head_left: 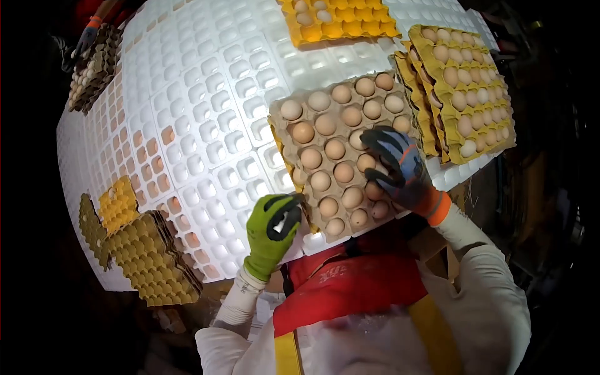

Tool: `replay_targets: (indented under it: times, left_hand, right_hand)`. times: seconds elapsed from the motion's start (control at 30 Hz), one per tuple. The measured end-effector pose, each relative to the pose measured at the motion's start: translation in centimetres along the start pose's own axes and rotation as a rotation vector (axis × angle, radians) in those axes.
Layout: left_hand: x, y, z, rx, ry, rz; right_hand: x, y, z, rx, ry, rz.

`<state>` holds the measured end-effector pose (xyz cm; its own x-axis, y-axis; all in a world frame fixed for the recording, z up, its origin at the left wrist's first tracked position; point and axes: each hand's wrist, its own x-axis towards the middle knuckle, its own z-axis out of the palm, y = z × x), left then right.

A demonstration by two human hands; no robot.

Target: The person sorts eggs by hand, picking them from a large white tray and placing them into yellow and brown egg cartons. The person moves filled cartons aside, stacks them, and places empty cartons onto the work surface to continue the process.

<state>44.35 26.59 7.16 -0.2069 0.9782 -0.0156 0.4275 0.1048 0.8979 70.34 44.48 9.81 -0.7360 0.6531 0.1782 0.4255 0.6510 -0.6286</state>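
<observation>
A brown pulp egg tray filled with rows of eggs lies in front of me, with a yellow tray edge showing beneath it. My right hand, in a blue-grey glove with an orange cuff, hovers close over the eggs on the tray's right side. Its fingers are apart, with an egg showing between thumb and forefinger. At the tray's lower left edge is my left hand, in a green glove with black fingers. Those fingers are curled, tips right at the tray's edge; I cannot tell what they hold.
Yellow trays of eggs are stacked at right, and a partly filled yellow tray lies at the far side. White dimpled panels cover the table. Stacked pulp trays stand lower left. Another person's gloved hand is by egg trays.
</observation>
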Motion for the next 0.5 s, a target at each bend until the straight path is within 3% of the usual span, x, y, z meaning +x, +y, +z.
replay_targets:
  times: [0.03, 0.07, 0.13, 0.23, 0.33, 0.4, 0.43, 0.47, 0.5]
  left_hand:
    - [-1.9, 0.6, 1.3, -0.013, -0.026, 0.005]
    - [-1.9, 3.4, 2.0, 0.100, -0.028, 0.174]
    - [-3.5, 4.9, 4.1, 0.331, -0.132, 0.146]
    - [-5.4, 4.5, 7.3, 0.646, -0.092, 0.077]
    - [-7.1, 3.8, 9.1, 0.712, 0.007, 0.119]
    - [-7.5, 3.9, 9.0, 0.521, 0.012, 0.067]
    - [-7.2, 4.1, 8.5, 0.366, 0.031, 0.003]
    - [-7.1, 4.4, 7.9, 0.208, 0.047, -0.062]
    - [-7.4, 4.7, 7.3, -0.144, 0.091, -0.237]
  right_hand:
    - [-1.8, -0.9, -0.4, -0.058, -0.046, -0.006]
    - [-3.4, -2.0, -0.6, -0.114, -0.090, -0.011]
    - [-6.5, -3.0, 0.1, -0.175, -0.153, -0.074]
    - [-9.5, -2.9, 2.5, -0.202, -0.209, -0.051]
    - [-8.7, -3.5, 2.6, -0.201, -0.245, -0.109]
    - [-9.0, -3.1, 2.7, -0.217, -0.300, -0.178]
    - [-8.7, -2.6, 1.9, -0.048, -0.251, -0.203]
    - [-8.6, -2.5, 1.3, 0.192, -0.206, -0.042]
    - [-8.6, -2.5, 0.6, 0.436, -0.166, 0.118]
